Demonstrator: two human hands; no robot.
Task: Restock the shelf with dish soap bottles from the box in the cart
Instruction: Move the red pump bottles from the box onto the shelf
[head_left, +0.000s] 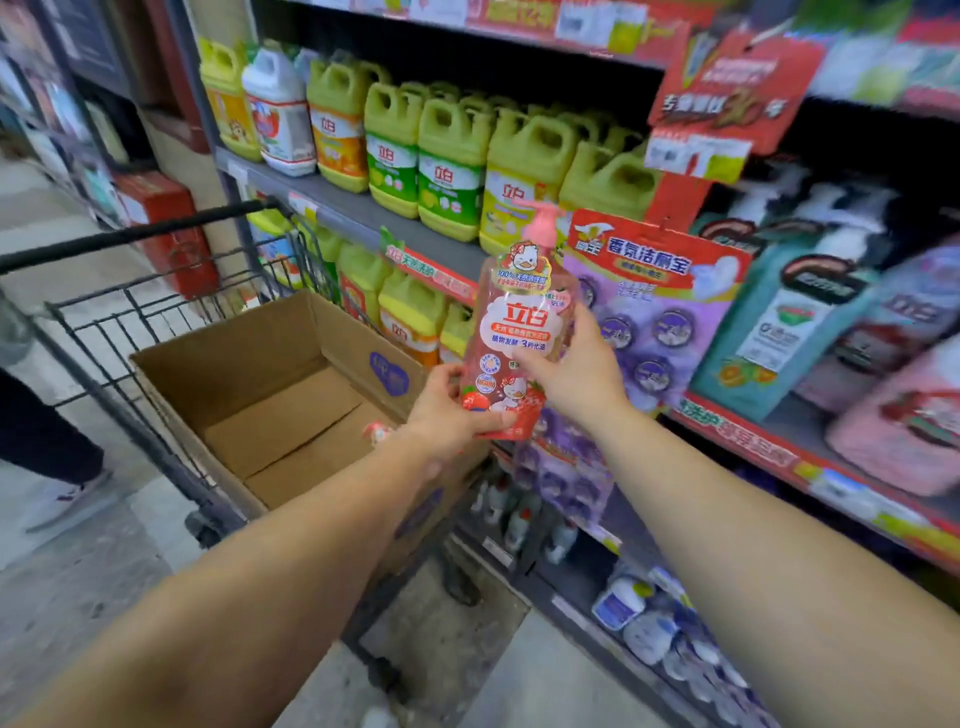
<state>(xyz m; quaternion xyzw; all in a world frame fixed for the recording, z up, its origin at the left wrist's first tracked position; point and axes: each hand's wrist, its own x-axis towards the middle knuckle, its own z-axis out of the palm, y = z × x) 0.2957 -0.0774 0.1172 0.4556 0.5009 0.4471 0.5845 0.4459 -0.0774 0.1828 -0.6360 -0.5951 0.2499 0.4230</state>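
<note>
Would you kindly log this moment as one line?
left hand: grips bottle base | right hand: steadies pink dish soap bottle | upright, above cardboard box

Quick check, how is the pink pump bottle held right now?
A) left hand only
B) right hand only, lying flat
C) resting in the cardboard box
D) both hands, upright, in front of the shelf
D: the left hand grips the base of the pink pump bottle and the right hand its side, pump on top.

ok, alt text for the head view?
Both hands, left hand and right hand, hold a pink pump dish soap bottle upright before a shelf of green jugs. Below left, a cardboard box in a cart looks nearly empty.
</note>
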